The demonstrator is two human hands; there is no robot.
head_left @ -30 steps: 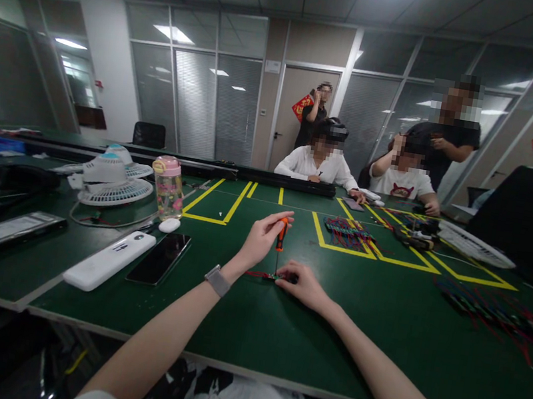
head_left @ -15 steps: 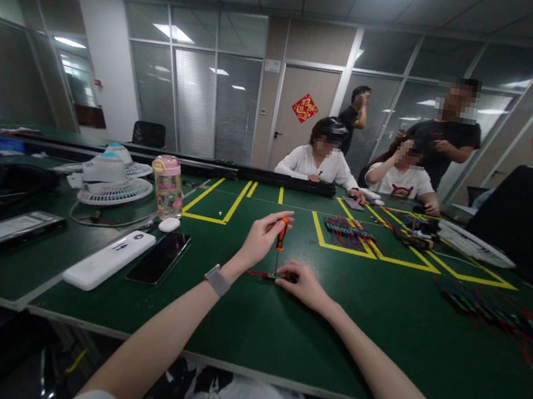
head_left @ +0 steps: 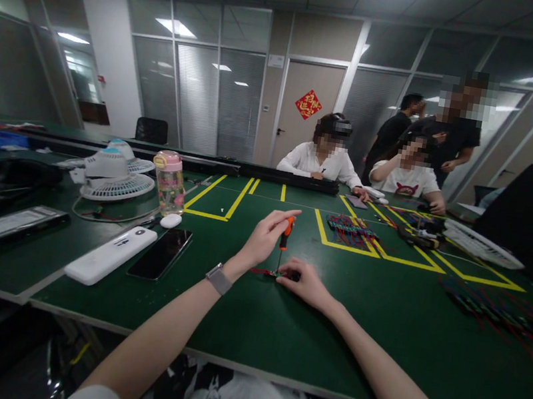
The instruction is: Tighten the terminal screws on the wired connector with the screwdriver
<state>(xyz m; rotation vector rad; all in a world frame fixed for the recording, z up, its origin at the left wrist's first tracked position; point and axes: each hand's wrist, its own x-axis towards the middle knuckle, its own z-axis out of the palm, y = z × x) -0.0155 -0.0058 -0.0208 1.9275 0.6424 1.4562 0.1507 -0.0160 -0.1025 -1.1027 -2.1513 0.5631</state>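
Observation:
My left hand [head_left: 268, 235] is closed around the orange and black handle of a screwdriver [head_left: 285, 237], which stands nearly upright. The screwdriver's thin shaft points down at a small green circuit board [head_left: 275, 274] lying on the green table [head_left: 208, 312]. Red wires [head_left: 259, 270] run out from the board's left side. Fingers of my right hand [head_left: 304, 284] pinch the board's right end against the table. A dark part of it shows between thumb and fingers, and the rest is hidden.
Left of my arm lie a black phone [head_left: 160, 254], a white power bank [head_left: 111, 254], a pink-lidded bottle [head_left: 168, 184] and white fans [head_left: 118, 179]. Wired circuit boards lie in piles at right [head_left: 350, 231] and far right [head_left: 506, 315]. People sit and stand across the table.
My left fingers have shifted on the screwdriver handle, with the index finger now stretched across its top. The view has moved slightly. A standing person in the background has moved right.

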